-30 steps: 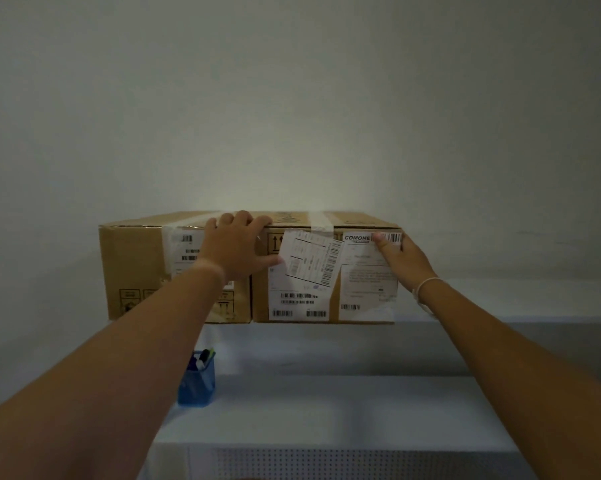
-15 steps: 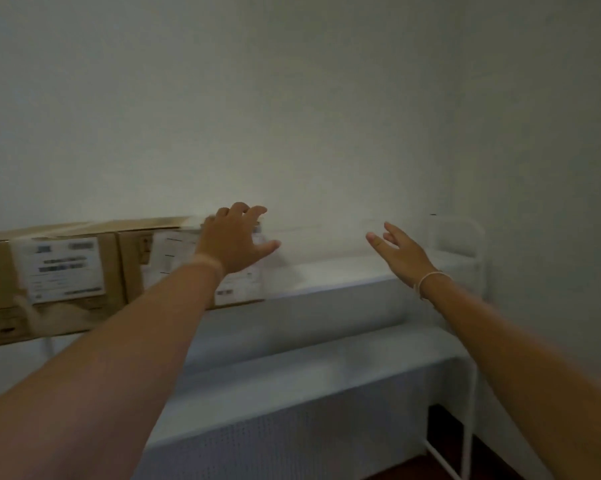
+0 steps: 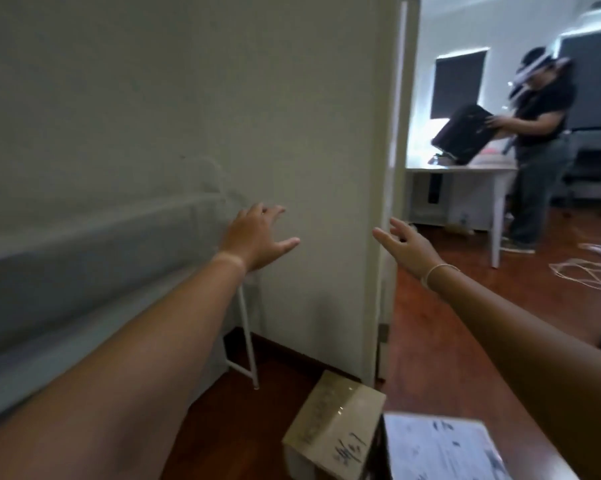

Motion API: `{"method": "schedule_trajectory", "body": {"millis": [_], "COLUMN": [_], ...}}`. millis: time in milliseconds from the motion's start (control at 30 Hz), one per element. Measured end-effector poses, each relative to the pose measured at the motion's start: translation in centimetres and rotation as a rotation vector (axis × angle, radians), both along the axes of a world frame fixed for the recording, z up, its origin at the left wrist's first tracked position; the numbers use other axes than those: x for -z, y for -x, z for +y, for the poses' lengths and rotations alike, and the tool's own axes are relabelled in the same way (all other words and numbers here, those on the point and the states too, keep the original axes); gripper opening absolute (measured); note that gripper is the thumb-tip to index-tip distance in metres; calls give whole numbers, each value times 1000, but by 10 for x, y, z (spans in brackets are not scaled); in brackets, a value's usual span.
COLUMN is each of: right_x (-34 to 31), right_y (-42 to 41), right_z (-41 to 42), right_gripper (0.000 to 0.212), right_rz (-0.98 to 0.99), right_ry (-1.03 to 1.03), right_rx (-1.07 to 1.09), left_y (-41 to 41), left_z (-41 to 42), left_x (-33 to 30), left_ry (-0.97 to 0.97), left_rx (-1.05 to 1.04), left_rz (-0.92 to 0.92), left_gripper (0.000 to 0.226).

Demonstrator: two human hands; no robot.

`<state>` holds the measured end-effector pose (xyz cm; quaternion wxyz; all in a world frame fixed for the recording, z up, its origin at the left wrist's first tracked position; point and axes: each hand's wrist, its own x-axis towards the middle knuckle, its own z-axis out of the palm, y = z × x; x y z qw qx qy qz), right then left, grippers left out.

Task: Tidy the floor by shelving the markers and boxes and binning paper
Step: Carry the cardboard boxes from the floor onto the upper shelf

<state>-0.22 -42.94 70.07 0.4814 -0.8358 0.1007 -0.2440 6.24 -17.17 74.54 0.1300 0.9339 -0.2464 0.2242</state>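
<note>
My left hand [image 3: 257,237] is stretched out in front of the wall with its fingers spread and nothing in it. My right hand [image 3: 408,245] reaches forward near the door frame, also open and empty. On the wooden floor below stands a small brown cardboard box [image 3: 333,424] with handwriting on its lid. Right beside it, at the bottom edge, lies a second box [image 3: 441,448] covered with white printed labels. The white shelf [image 3: 94,258] runs along the wall at left, blurred by motion.
A doorway [image 3: 392,188] opens to the right. Beyond it another person [image 3: 541,140] handles a dark suitcase [image 3: 465,133] at a white table [image 3: 465,174]. Loose white cords [image 3: 583,268] lie on the wooden floor there. The shelf's white leg [image 3: 248,341] stands by the wall.
My view has swung right, away from the shelved boxes toward the doorway and floor. Both hands have let go of the shelved box and now hang open in the air.
</note>
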Motion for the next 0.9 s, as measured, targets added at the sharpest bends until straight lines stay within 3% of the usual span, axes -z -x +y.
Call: {"method": "schedule_trajectory", "body": {"millis": [233, 467, 733, 900], "right_x": [86, 222, 374, 451], "right_y": [62, 87, 97, 95], "right_z": [-109, -173, -217, -233], "right_gripper": [71, 71, 74, 57], "right_rz": [143, 339, 597, 648], "right_ry": [-56, -187, -288, -392], "right_rx": [197, 290, 342, 334], "left_y": [8, 10, 17, 19], "left_z": [-137, -227, -272, -278], "left_x": [91, 235, 398, 488], "left_ry": [29, -42, -129, -170], "left_rx": [210, 301, 263, 178], "left_rz": [187, 479, 809, 968], "left_gripper": [71, 70, 70, 71]}}
